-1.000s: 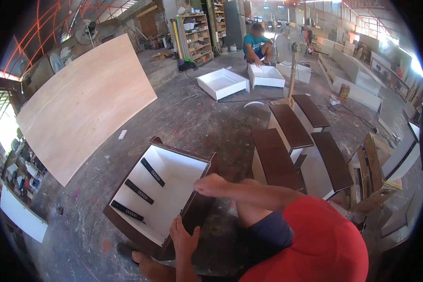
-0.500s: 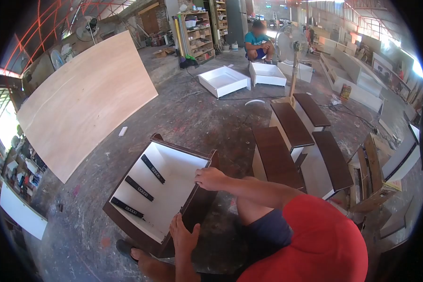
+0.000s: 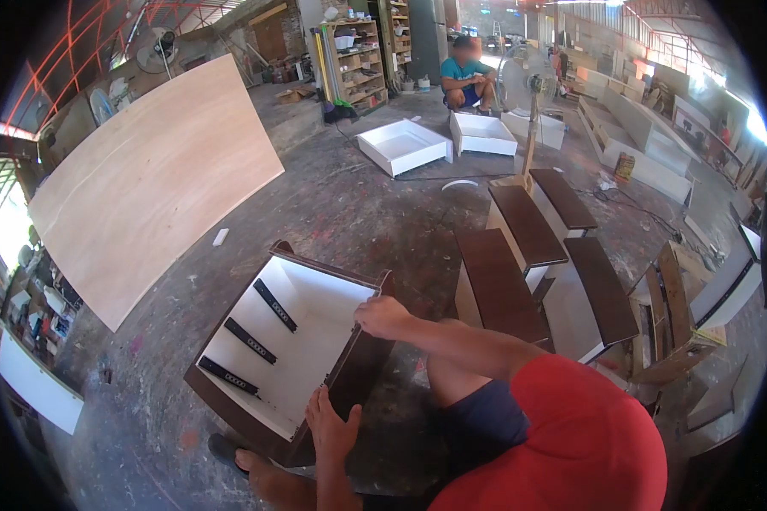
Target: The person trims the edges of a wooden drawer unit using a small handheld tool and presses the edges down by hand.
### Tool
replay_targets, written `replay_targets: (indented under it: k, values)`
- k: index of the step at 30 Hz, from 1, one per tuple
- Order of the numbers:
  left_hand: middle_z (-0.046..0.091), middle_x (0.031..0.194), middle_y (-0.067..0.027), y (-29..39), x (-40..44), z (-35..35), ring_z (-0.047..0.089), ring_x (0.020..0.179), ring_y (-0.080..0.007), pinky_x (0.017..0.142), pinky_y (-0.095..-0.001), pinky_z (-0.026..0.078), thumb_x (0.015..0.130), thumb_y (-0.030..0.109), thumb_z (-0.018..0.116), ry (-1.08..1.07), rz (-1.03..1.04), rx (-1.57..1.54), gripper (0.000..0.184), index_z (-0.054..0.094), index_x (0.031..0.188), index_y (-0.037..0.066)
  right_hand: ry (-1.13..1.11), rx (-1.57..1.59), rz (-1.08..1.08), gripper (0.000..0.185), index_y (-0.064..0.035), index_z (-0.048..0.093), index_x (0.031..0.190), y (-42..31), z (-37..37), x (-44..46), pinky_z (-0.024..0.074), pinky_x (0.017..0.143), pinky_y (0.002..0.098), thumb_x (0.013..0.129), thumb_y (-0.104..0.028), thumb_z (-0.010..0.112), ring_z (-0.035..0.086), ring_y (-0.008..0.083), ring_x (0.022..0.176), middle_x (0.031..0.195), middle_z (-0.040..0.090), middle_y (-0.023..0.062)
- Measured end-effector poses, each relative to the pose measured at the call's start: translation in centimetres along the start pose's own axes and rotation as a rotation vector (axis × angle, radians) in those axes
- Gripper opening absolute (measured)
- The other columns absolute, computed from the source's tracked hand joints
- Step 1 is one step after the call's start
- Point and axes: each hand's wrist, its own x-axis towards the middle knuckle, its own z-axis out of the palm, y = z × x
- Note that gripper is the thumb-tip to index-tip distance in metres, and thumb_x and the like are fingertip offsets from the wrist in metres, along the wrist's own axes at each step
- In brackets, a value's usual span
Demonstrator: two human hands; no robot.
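A dark brown cabinet [image 3: 362,358] with a white inside lies on the floor, its open side facing up. Several black drawer slides [image 3: 250,340] are fixed to its inner left wall. My right hand [image 3: 383,318] has its fingers curled over the rim of the cabinet's right side, near the upper corner. Lower on that same side, my left hand [image 3: 331,423] rests against the panel edge with fingers stretched and thumb apart. Any small item under the right fingers is hidden.
Several drawers with brown fronts [image 3: 498,285] stand to the right. Two white drawers [image 3: 403,146] lie farther off, near a crouching person [image 3: 466,78]. A large plywood sheet [image 3: 158,187] leans at left. A small white piece [image 3: 221,237] and cords lie on the floor.
My right hand has turned slightly at the cabinet rim, its fingers more tucked. The left hand and the cabinet stay in place; the whole view has shifted a little.
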Motion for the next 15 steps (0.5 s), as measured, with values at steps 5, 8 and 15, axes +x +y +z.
replay_targets:
  k: [5, 8, 15]
  values:
    - [0.045, 0.163, -0.0292, -0.1, 0.2, 0.1, 0.04, 0.154, -0.0482, 0.132, -0.0605, 0.025, 0.094, 0.037, 0.083, 0.003, 0.014, -0.011, 0.091, 0.041, 0.162, -0.004, 0.024, 0.058, -0.073, 0.015, -0.0119, 0.074, 0.105, -0.4, 0.6, -0.1, 0.0619, 0.088, 0.0461, 0.097, -0.023, 0.067, 0.073, 0.0306, 0.104, 0.105, 0.076, 0.0062]
    - [0.044, 0.163, -0.0292, 0.2, 0.0, 0.0, 0.04, 0.154, -0.0482, 0.132, -0.0608, 0.026, 0.093, 0.037, 0.084, -0.002, -0.003, -0.001, 0.091, 0.041, 0.162, -0.004, 0.06, 0.125, -0.046, 0.017, -0.0127, 0.075, 0.108, -0.4, 0.5, -0.5, 0.0619, 0.087, 0.0466, 0.098, -0.023, 0.067, 0.073, 0.0305, 0.103, 0.106, 0.076, 0.006]
    - [0.043, 0.164, -0.0294, -0.2, 0.2, 0.2, 0.039, 0.155, -0.0483, 0.132, -0.0607, 0.025, 0.094, 0.038, 0.084, -0.002, 0.0, 0.003, 0.091, 0.04, 0.162, -0.004, -0.006, 0.147, -0.071, 0.017, -0.0127, 0.076, 0.108, -1.2, 0.0, -0.4, 0.0615, 0.091, 0.0453, 0.1, -0.024, 0.066, 0.073, 0.0291, 0.109, 0.11, 0.076, 0.0056]
